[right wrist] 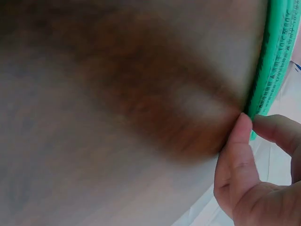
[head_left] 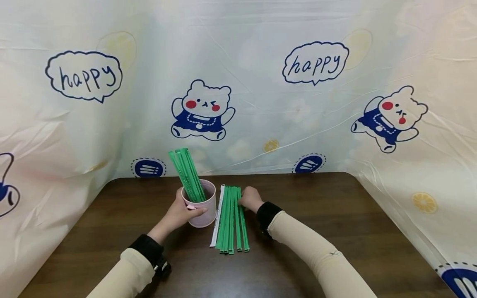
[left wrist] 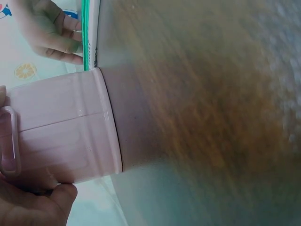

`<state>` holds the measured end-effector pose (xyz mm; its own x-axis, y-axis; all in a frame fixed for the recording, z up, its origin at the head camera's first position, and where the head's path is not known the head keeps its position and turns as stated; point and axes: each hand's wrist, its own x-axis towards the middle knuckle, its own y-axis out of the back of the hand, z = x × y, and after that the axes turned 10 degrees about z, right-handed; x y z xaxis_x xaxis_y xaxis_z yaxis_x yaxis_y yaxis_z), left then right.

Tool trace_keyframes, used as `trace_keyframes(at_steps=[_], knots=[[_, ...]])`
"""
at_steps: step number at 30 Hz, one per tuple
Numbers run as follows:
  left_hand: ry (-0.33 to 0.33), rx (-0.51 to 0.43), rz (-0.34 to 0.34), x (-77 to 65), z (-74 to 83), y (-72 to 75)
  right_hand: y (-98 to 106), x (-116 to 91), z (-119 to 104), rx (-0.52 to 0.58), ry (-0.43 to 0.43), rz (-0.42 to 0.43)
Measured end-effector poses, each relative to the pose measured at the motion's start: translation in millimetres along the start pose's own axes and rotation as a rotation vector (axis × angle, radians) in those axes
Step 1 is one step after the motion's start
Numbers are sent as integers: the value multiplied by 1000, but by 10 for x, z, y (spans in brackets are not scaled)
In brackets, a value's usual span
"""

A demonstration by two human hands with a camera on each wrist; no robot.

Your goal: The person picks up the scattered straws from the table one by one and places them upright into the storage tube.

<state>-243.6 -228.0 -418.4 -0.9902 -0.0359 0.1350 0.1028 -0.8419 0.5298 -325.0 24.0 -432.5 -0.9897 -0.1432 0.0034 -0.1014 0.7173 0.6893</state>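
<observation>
My left hand grips a pink bucket-shaped cup that stands on the table. The cup's small wire handle shows in the left wrist view. A bundle of green wrapped straws leans to the left inside the cup. Beside it, on the table, lie several more green wrapped straws side by side, with one white wrapped straw at their left edge. My right hand is at the far end of the row. Its thumb and finger pinch a printed green wrapped straw near the tip.
The dark brown wooden table ends at a rounded far edge. Behind it and along the sides hangs a pale cloth printed with bears, lemon slices and "happy" bubbles. Black bands circle both wrists.
</observation>
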Motion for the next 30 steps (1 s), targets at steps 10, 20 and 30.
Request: trace_keyframes(at_steps=[10,20,30], knots=[[9,11,6,0,-2,-11,10,-18,32,78,-40,-7],[4,-4,-7,-11,40,1,176,-123,-9,281,-153,-31],[-5,4,-9,3,35,4,298,271,311,362,-114,8]])
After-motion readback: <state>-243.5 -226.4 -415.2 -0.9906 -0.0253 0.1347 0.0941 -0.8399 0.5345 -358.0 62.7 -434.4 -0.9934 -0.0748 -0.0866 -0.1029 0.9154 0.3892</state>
